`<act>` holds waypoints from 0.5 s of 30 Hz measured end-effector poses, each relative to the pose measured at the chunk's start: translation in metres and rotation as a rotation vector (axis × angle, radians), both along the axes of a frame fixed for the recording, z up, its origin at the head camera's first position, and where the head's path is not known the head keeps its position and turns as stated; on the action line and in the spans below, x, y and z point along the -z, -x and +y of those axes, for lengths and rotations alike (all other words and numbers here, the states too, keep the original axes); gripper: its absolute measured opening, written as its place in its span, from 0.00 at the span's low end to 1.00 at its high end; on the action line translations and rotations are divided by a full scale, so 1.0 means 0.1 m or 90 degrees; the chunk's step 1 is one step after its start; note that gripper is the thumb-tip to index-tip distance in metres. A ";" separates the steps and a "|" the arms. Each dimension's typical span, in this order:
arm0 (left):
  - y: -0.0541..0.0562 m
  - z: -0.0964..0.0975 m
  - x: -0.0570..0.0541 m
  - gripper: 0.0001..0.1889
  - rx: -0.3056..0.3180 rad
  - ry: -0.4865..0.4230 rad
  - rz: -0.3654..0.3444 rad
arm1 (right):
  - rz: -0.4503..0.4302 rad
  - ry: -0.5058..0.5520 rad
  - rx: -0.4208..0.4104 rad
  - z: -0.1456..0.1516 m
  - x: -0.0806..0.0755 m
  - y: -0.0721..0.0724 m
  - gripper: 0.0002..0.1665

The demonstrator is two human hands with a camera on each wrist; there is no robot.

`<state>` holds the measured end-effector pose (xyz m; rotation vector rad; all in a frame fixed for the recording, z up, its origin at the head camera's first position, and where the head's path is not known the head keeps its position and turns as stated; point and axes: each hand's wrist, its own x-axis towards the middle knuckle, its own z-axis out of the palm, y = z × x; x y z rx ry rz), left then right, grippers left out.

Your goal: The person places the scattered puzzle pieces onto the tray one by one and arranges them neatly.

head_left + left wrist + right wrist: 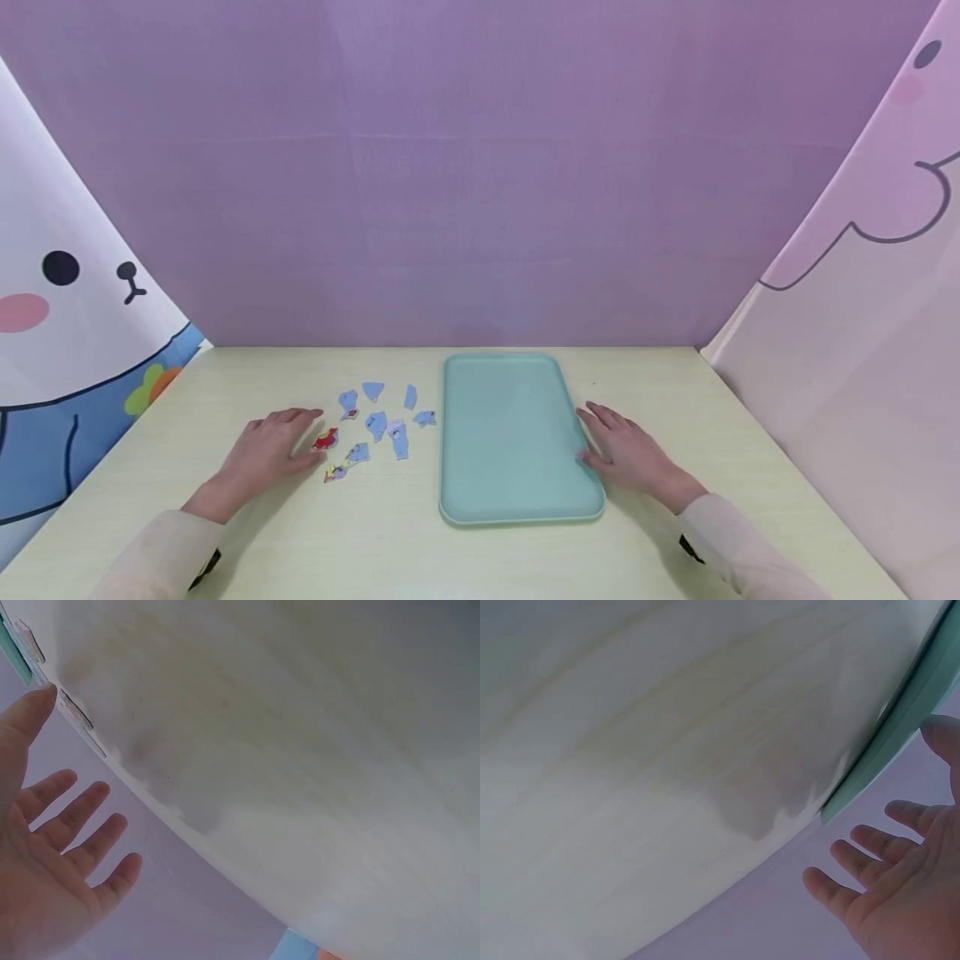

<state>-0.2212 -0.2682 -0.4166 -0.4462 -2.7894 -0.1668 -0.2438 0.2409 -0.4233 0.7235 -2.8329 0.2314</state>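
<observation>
your left hand (262,452), relaxed and empty, lies beside flat, irregular, mostly blue printed puzzle pieces (376,426), inward from the pale table's (360,542) far left corner. pieces appear light, stiff; pinch opposite edges. your right hand (633,454), unclenched, empty, adjoins the pale-green rectangular tray's (517,442) right rim; contact unconfirmed.

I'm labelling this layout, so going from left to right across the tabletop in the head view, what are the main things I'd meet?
Left hand → red piece → triangular blue piece → slim blue piece → green tray → right hand.
</observation>
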 end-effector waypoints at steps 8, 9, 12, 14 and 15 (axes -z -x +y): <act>0.03 0.01 0.04 0.30 0.008 0.013 -0.008 | -0.001 -0.022 -0.008 -0.04 0.01 -0.03 0.36; 0.03 0.01 0.04 0.29 0.010 0.014 -0.009 | -0.002 -0.023 -0.010 -0.04 0.02 -0.03 0.35; 0.05 0.01 0.05 0.27 0.015 0.015 -0.011 | -0.001 -0.026 -0.017 -0.05 0.03 -0.05 0.33; 0.05 0.02 0.05 0.26 0.018 0.014 -0.014 | -0.001 -0.026 -0.023 -0.05 0.04 -0.06 0.32; 0.05 0.02 0.06 0.25 0.020 0.013 -0.014 | 0.001 -0.026 -0.027 -0.06 0.04 -0.07 0.31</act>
